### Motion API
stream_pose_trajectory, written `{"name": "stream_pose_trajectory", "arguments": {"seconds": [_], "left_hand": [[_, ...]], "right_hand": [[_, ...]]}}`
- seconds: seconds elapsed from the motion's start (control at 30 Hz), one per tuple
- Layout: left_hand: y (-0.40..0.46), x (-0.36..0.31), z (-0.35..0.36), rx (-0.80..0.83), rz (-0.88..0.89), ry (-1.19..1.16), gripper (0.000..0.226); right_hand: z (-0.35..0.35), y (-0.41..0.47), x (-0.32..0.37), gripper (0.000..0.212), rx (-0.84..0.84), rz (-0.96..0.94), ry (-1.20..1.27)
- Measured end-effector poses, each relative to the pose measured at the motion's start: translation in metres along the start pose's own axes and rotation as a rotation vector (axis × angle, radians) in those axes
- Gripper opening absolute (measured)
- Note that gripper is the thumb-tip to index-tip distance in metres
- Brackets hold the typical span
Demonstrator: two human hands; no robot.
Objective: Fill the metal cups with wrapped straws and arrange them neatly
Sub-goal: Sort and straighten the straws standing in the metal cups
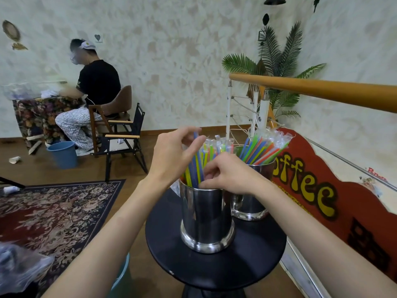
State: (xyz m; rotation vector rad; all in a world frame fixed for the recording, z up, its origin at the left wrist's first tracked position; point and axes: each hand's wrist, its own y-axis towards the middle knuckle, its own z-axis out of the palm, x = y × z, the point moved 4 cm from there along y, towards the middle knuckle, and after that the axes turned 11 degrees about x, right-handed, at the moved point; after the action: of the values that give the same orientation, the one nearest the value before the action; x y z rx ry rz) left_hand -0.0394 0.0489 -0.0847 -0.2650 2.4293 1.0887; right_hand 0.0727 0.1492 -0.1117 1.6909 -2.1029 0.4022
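Two shiny metal cups stand on a small round black table (pixel 214 269). The near cup (pixel 207 220) holds a bundle of wrapped coloured straws (pixel 212 151). My left hand (pixel 174 155) is above the cup's left side and pinches a blue straw near its top. My right hand (pixel 229 174) lies over the cup's rim with curled fingers among the straws at their lower part. The far cup (pixel 251 196), behind and to the right, carries its own bunch of straws (pixel 264 147) leaning to the right.
A red "coffee" sign (pixel 318 190) and a wooden handrail (pixel 322 89) run along the right. A patterned rug (pixel 53 216) lies on the left, with a folding chair (pixel 122 138), a blue bucket (pixel 63 154) and a seated person (pixel 94 93) beyond. A plastic bag (pixel 19 265) sits lower left.
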Motion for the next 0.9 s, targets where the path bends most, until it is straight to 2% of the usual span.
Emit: {"name": "stream_pose_trajectory", "arguments": {"seconds": [0.07,0.2,0.33,0.4,0.5,0.63,0.8,0.9], "left_hand": [[0.000,0.003,0.003,0.043,-0.003,0.063,0.022],[-0.001,0.001,0.010,0.184,0.027,0.267,0.036],[-0.002,0.001,0.016,0.229,0.051,0.432,0.041],[-0.002,0.000,0.018,0.258,0.062,0.497,0.038],[-0.002,0.001,0.021,0.281,0.063,0.556,0.033],[-0.002,0.003,0.023,0.264,0.057,0.554,0.035],[-0.004,0.002,0.032,0.249,-0.001,0.620,0.054],[-0.004,-0.001,0.038,0.227,-0.024,0.642,0.047]], "right_hand": [[-0.011,-0.005,-0.004,0.007,-0.073,-0.015,0.094],[-0.040,-0.019,-0.022,0.008,-0.355,0.043,0.165],[-0.048,-0.026,-0.034,0.028,-0.493,0.156,0.023],[-0.046,-0.024,-0.039,0.040,-0.451,0.212,0.017],[-0.040,-0.020,-0.045,0.049,-0.294,0.280,0.066],[-0.035,-0.015,-0.048,0.039,-0.205,0.258,0.112],[-0.031,-0.011,-0.047,0.028,-0.154,0.210,0.171],[-0.028,-0.009,-0.048,0.027,-0.125,0.192,0.202]]}}
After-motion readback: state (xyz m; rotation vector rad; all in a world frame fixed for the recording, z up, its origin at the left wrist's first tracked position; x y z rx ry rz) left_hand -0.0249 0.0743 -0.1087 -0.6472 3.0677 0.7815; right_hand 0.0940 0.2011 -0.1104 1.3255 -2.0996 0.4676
